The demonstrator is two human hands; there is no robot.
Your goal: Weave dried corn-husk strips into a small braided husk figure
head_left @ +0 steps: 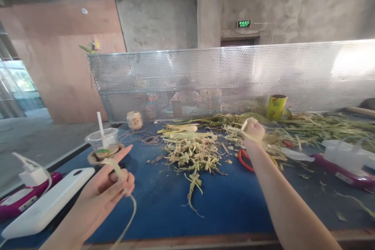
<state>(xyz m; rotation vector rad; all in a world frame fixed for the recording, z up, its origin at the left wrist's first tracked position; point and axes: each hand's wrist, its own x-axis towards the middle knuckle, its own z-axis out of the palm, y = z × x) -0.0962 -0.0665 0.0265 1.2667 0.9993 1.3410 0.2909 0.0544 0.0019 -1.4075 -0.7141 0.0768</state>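
My left hand (108, 187) is at the left over the blue table, pinching a pale green plant strip (131, 211) whose tail hangs toward the front edge. Its index finger points out toward the plastic cup. Farther out on the right, my right hand (254, 129) is a closed fist with a pale strip across its wrist and fingers; what it grips inside is hidden. Between the hands lies a heap of dried, knotted plant pieces (191, 152), with one braided piece (191, 189) in front. Red-handled scissors (245, 161) lie under my right forearm.
A lidded cup with a straw (102, 138), a white power bank (48, 201) and a purple power strip (26, 199) stand left. A second purple strip (342, 172) is right. Behind are a yellow roll (276, 107), plant stalks (316, 127) and a perforated metal screen (187, 82).
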